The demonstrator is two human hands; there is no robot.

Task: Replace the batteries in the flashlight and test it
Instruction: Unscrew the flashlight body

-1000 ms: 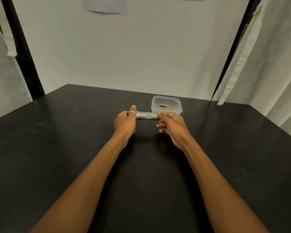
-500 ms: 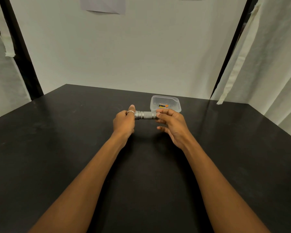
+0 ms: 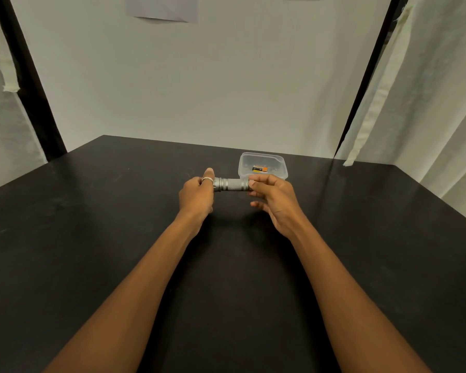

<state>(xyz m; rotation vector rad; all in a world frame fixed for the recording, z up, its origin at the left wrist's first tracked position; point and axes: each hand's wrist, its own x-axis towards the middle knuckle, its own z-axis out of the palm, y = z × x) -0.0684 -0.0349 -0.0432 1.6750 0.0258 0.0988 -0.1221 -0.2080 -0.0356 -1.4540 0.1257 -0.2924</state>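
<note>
A short grey metal flashlight (image 3: 233, 184) lies level between both hands, a little above the black table (image 3: 92, 211). My left hand (image 3: 197, 196) wraps its left end, which is hidden in the fist; a ring shows on one finger. My right hand (image 3: 273, 196) pinches the right end with thumb and fingertips, the lower fingers spread. Just behind sits a clear plastic tub (image 3: 280, 161) holding a black-and-orange battery (image 3: 260, 169).
A pale wall stands beyond the table's far edge, with white curtains (image 3: 428, 103) hanging at the right and left. A sheet of paper (image 3: 163, 8) is stuck high on the wall.
My right hand has turned slightly on the flashlight's right end, its fingers shifting. The flashlight and my left hand have stayed in nearly the same place.
</note>
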